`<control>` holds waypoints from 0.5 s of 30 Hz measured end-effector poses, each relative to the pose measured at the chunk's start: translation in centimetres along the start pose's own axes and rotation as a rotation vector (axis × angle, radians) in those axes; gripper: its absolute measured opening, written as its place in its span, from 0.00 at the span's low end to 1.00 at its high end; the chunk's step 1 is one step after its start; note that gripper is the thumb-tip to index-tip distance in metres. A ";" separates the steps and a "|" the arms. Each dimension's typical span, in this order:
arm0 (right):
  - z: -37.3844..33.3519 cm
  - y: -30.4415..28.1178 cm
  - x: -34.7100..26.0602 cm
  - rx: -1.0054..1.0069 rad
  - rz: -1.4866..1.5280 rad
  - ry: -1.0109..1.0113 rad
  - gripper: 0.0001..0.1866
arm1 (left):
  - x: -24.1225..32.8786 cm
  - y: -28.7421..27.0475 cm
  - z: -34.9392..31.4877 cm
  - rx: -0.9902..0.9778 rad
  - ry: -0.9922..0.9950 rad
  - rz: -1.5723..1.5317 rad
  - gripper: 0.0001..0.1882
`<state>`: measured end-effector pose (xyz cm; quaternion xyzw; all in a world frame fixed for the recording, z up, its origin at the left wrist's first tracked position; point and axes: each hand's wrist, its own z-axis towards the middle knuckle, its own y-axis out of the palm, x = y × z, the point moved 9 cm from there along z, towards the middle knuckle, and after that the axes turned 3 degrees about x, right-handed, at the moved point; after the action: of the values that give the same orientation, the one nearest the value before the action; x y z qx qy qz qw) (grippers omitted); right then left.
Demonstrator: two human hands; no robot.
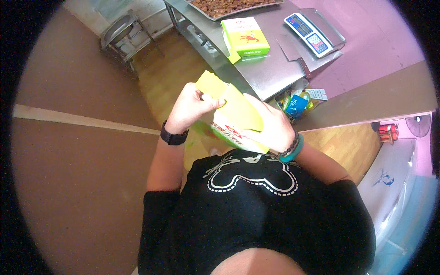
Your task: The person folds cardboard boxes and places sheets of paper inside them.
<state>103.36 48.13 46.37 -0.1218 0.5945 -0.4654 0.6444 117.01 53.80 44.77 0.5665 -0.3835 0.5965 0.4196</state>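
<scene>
A yellow-green and white cardboard box (236, 110) is held between my hands in front of my chest, off the table and tilted. My left hand (192, 106) grips its left side, with the thumb lying on the yellow face. On the opposite side, my right hand (272, 124) is wrapped round the box, fingers along its edge. A flap sticks up at the far left end of the box. What is inside it does not show. A similar carton (245, 37) with a red crayfish picture stands on the steel table, one yellow flap hanging from its near left side.
The steel table (270, 75) bears a tray of brown food (233, 5), a digital scale (311, 34) and a cleaver (300, 62). Bagged packages (298, 103) sit below its near corner. A metal stand with a basin (121, 32) is far left; a white chest (387, 169) stands right.
</scene>
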 end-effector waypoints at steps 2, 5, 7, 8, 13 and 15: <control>1.1 -0.6 -0.3 0.032 0.073 -0.129 0.31 | 0.2 0.2 -0.1 -0.021 -0.020 -0.075 0.12; 3.3 -1.1 -1.4 -0.074 0.219 -0.262 0.27 | -0.4 1.0 -0.1 -0.086 -0.021 -0.012 0.11; 4.3 -1.0 -2.2 -0.229 0.295 -0.230 0.24 | 0.3 1.1 -0.2 -0.091 -0.006 0.015 0.10; 4.7 -1.2 -2.4 -0.234 0.319 -0.237 0.23 | 0.6 1.0 -0.3 -0.088 0.008 0.000 0.10; 5.2 -0.7 -3.0 -0.287 0.332 -0.281 0.20 | 0.9 0.8 -0.6 -0.095 0.020 -0.049 0.11; 5.2 -0.1 -2.6 -0.345 0.335 -0.243 0.20 | 0.9 0.9 -0.8 -0.111 0.019 -0.058 0.12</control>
<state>108.30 47.97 49.54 -0.1848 0.5950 -0.2262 0.7488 115.92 54.29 45.66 0.5476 -0.3957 0.5673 0.4709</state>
